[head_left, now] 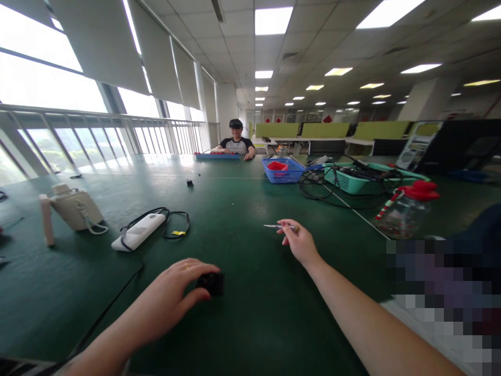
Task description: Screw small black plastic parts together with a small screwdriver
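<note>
My left hand (pixel 183 282) grips a small black block-like object (pixel 212 284) low over the green table, thumb on the near side and fingers along the far side. Its exact kind does not show. Further right, my right hand (pixel 297 241) pinches a slim screwdriver (pixel 282 226). The thin metal shaft points left, and a yellowish end shows past the fingers. The two hands are apart, and the screwdriver does not touch the black object.
A white power strip (pixel 141 231) with a black cable lies left, beside a beige bottle (pixel 76 206). Blue basket (pixel 284 174), green basket (pixel 344 180) with tangled cables and red-lidded jar (pixel 409 209) stand right. A person (pixel 237 143) sits across the table behind a blue tray (pixel 217 156).
</note>
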Action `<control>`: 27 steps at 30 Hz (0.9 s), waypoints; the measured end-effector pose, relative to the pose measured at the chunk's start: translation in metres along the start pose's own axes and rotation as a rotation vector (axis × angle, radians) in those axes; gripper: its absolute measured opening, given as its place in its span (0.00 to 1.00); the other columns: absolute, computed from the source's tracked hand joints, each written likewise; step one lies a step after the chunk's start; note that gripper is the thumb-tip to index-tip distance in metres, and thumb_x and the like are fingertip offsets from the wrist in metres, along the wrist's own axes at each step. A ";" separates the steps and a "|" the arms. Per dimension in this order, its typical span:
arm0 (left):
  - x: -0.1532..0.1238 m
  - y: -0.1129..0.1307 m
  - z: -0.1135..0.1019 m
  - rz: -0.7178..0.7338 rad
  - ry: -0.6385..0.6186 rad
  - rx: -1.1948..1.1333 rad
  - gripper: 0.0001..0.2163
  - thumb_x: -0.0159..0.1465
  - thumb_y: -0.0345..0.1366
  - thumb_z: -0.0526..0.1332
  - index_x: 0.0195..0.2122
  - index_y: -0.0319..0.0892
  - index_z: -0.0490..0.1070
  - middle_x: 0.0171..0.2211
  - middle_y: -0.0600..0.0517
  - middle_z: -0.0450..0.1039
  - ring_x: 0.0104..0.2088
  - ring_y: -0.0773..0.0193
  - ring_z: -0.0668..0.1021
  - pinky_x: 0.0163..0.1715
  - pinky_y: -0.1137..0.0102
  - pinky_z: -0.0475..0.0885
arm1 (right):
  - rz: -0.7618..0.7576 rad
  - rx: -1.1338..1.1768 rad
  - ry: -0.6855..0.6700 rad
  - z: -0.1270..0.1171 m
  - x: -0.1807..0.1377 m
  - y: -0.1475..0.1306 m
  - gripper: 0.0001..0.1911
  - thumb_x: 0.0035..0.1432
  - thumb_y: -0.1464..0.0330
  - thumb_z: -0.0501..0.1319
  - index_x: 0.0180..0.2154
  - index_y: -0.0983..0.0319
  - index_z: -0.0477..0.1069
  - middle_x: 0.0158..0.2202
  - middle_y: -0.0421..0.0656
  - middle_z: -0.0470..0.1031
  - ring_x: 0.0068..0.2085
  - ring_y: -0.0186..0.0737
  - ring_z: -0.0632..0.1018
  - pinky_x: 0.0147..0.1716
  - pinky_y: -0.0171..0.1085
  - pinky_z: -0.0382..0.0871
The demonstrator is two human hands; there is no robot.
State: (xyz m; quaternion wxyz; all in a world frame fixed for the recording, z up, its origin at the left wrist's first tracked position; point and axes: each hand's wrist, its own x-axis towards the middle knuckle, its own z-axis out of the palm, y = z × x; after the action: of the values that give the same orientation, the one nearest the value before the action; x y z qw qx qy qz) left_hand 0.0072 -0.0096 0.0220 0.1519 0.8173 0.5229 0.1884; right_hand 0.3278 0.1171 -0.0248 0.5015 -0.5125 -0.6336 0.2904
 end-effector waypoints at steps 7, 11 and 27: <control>0.089 0.054 0.024 0.231 -0.047 -0.032 0.15 0.63 0.35 0.60 0.51 0.50 0.73 0.47 0.53 0.77 0.47 0.59 0.77 0.51 0.66 0.69 | -0.072 0.041 -0.023 0.001 0.000 0.000 0.18 0.61 0.53 0.57 0.37 0.61 0.73 0.28 0.41 0.75 0.25 0.36 0.74 0.27 0.35 0.67; 0.137 0.035 0.049 0.139 0.006 0.021 0.14 0.64 0.36 0.59 0.50 0.47 0.73 0.47 0.50 0.77 0.46 0.57 0.78 0.49 0.64 0.71 | -0.083 0.095 -0.008 0.003 -0.001 -0.001 0.17 0.59 0.53 0.59 0.30 0.60 0.70 0.18 0.36 0.65 0.22 0.35 0.69 0.25 0.35 0.64; 0.202 -0.013 0.079 0.100 0.093 -0.004 0.15 0.61 0.35 0.64 0.50 0.44 0.73 0.48 0.46 0.74 0.49 0.53 0.75 0.52 0.62 0.68 | 0.272 0.650 0.073 0.008 0.035 0.027 0.24 0.53 0.48 0.62 0.21 0.59 0.60 0.11 0.29 0.47 0.12 0.25 0.50 0.12 0.30 0.43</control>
State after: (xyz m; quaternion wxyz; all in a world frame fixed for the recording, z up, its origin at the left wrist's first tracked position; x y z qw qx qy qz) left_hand 0.1112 0.1761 -0.0231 0.1196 0.8325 0.4873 0.2348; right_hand 0.3305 0.1595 -0.0396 0.6173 -0.4159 -0.4157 0.5226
